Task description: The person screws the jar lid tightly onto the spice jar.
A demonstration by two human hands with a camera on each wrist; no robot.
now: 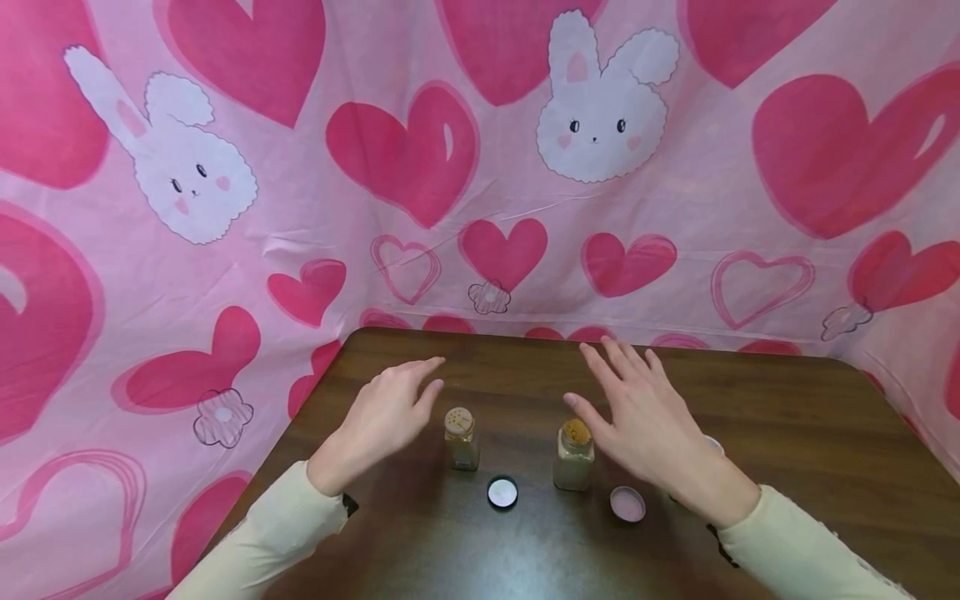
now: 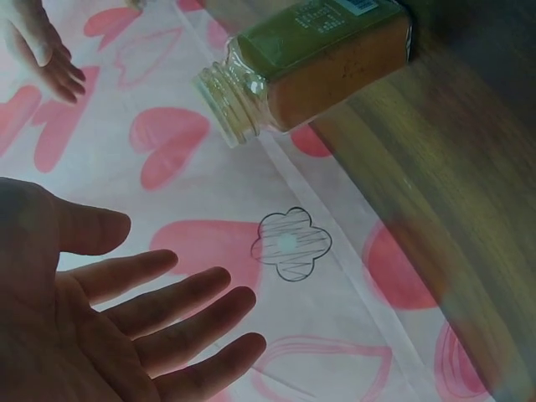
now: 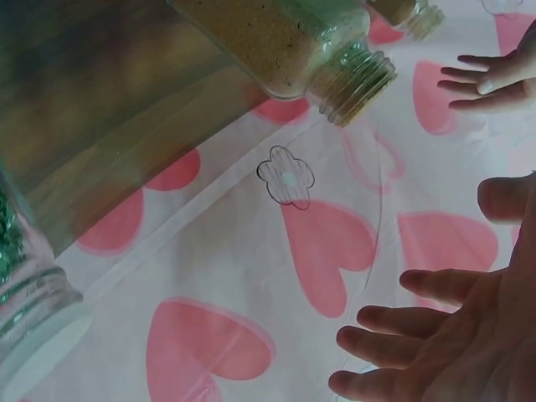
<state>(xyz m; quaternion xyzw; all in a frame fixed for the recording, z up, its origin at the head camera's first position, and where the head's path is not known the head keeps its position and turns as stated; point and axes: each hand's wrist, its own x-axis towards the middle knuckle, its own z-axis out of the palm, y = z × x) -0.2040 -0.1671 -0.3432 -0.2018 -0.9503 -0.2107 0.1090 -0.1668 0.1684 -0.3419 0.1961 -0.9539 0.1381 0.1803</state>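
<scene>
My left hand (image 1: 384,410), fingers extended and holding nothing, hovers just left of a glass spice jar (image 1: 462,446) with a perforated shaker top. In the left wrist view this jar (image 2: 327,63) shows brown contents and a printed label. To the right stands a second glass spice jar (image 1: 573,468), its mouth uncovered and orange-brown powder showing at the top. Close over its right side is my right hand (image 1: 641,421), fingers spread and nothing in its grasp. Between the jars lies a dark-rimmed cap (image 1: 502,492), pale inside. A pinkish cap (image 1: 627,504) rests right of the second jar.
Mostly hidden behind my right hand in the head view is a third jar; the right wrist view shows its green contents (image 3: 10,239) and white lid (image 3: 42,352). The brown wooden table (image 1: 420,542) ends against a pink heart-and-rabbit cloth (image 1: 517,183).
</scene>
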